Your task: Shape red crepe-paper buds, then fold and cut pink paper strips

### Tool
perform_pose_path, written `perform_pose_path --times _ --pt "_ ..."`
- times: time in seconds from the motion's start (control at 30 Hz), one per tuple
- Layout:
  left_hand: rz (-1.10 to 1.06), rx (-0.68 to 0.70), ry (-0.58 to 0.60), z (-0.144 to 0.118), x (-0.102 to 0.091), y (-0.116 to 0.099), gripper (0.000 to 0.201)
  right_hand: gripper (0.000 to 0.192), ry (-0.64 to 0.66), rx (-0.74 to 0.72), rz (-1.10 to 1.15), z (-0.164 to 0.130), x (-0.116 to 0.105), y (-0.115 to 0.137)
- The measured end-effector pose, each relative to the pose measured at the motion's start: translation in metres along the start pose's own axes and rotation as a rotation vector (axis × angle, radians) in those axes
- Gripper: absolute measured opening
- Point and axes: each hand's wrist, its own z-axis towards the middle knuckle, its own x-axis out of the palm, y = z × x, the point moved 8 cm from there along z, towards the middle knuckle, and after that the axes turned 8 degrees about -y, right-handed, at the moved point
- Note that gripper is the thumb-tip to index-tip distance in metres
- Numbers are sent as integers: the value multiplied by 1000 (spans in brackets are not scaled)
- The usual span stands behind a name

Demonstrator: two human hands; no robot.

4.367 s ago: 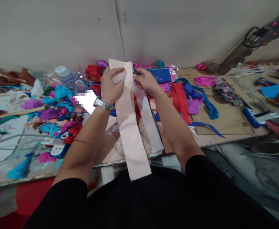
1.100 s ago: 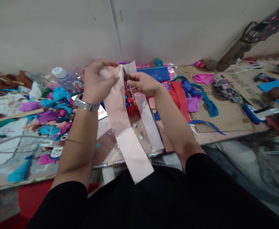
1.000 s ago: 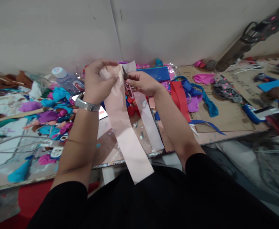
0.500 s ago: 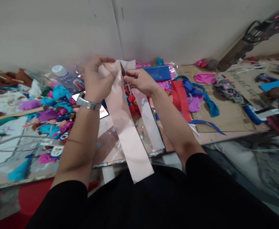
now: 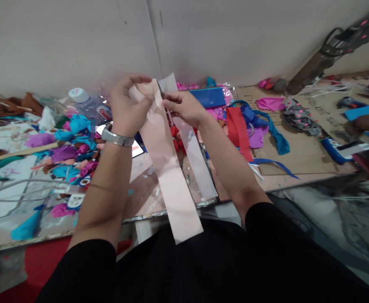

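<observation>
My left hand (image 5: 130, 101), wearing a metal watch (image 5: 117, 136), pinches the gathered top of a long pale pink strip (image 5: 172, 172), paper or fabric. The strip's lower end hangs over the table edge against my black shirt. My right hand (image 5: 184, 107) is closed around a pair of scissors (image 5: 159, 88); their dark blades meet the strip's right edge near its top, and the handles are mostly hidden by my fingers. A narrower pale strip (image 5: 195, 162) hangs below my right hand. Behind the blades a pale flap (image 5: 169, 83) sticks up.
Colourful crumpled scraps (image 5: 67, 151) cover the left side beside a clear bottle (image 5: 88, 103) and a phone (image 5: 137, 148). Right of my arms lie red strips (image 5: 236, 126) and cardboard (image 5: 298, 155). Another person's hand (image 5: 367, 124) is at the far right. A wall (image 5: 77, 42) stands behind.
The scissor blades have closed further at the strip's edge. The pale flap behind them has tilted upward and to the left. Both hands stay nearly in place.
</observation>
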Motion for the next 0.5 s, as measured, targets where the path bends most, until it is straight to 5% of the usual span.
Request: perform_pose_path --times 0.27,0.5 --pt "-45 -31 -37 3 -5 6 39 40 -24 60 55 -5 2 8" --pt "-74 150 -314 2 -32 -3 39 51 -48 107 -55 -11 16 14"
